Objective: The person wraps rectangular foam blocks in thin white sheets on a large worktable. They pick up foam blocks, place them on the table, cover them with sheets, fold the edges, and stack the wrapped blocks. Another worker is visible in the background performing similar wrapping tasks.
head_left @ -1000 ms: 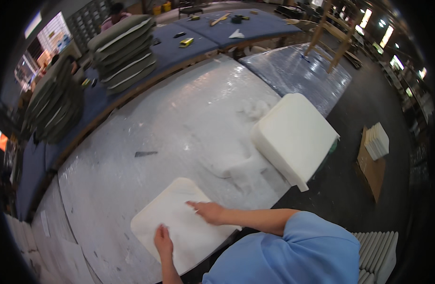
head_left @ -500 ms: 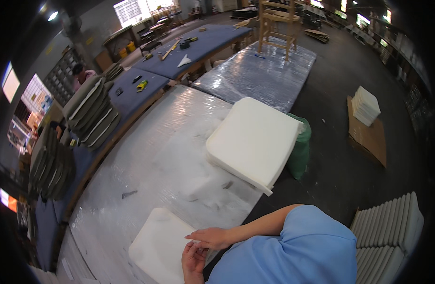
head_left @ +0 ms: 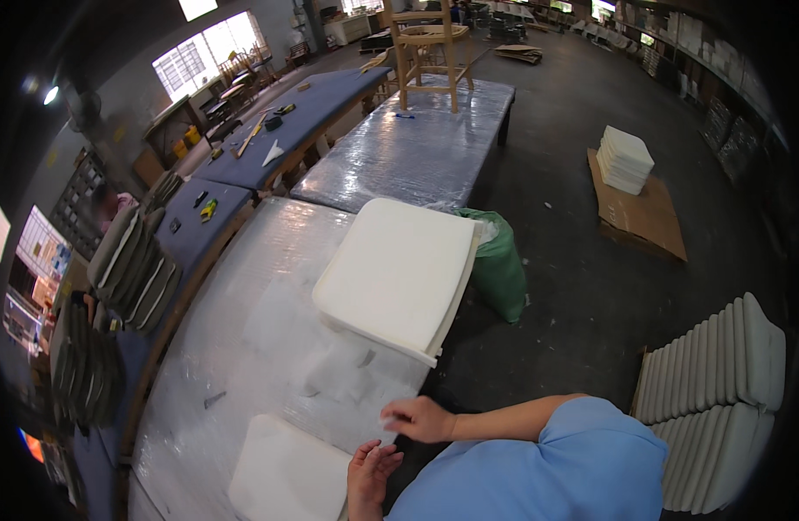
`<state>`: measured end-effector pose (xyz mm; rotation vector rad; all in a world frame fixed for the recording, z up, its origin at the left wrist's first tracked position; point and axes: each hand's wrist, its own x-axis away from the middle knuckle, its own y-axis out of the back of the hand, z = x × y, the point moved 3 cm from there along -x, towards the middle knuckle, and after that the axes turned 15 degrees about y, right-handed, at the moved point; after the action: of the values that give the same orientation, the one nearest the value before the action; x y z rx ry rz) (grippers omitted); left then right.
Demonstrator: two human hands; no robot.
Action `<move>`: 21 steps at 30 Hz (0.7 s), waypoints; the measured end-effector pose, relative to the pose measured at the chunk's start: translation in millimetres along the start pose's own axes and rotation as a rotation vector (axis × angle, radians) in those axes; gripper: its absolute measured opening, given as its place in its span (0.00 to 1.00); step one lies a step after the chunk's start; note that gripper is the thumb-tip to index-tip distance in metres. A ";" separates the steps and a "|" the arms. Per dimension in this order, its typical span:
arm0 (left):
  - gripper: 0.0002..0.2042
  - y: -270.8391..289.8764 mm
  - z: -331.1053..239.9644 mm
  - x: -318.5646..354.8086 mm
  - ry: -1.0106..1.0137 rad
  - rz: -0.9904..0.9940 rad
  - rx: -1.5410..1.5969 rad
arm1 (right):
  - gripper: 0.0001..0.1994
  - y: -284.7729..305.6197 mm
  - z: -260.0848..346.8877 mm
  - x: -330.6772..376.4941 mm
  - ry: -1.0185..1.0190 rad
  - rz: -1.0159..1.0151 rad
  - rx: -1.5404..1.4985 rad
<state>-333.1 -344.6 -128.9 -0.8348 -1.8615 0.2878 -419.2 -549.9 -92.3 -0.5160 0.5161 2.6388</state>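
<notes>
Our left hand [head_left: 371, 473] hung just off the near edge of the worktop [head_left: 269, 295], fingers loosely curled and grasping nothing, its tips just beside the right edge of the foam pad [head_left: 287, 473]. Our right hand [head_left: 419, 418] hovered over the worktop's near corner, fingers bent inward as if pinching something small and pale; we could not tell whether it really held anything.

The pad lay flat on the plastic-wrapped worktop at its near end, down and to the left of both hands. Its long axis ran roughly away from us along the worktop, slightly slanted. The left hand was clearly the nearer of the two, almost touching the pad; the right hand stood apart from it, up and to the right, with bare wrap between.

Farther along the same worktop a larger foam slab [head_left: 399, 273] lay with its right side overhanging the edge, well apart from both hands. A green sack [head_left: 499, 265] stood on the floor beside it. Ribbed white foam pieces [head_left: 721, 382] were stacked on our right, and grey cushions [head_left: 135, 265] leaned in rows beyond the worktop's left side.
</notes>
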 end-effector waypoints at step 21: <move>0.16 -261.4 -97.6 -252.4 0.071 -0.322 -0.291 | 0.13 509.3 -392.7 -100.9 -0.910 -0.027 0.965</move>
<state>-297.8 -719.2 -124.1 -0.7116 -1.9619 -0.2163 -453.0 -1180.9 -248.9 0.8915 1.2586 1.9263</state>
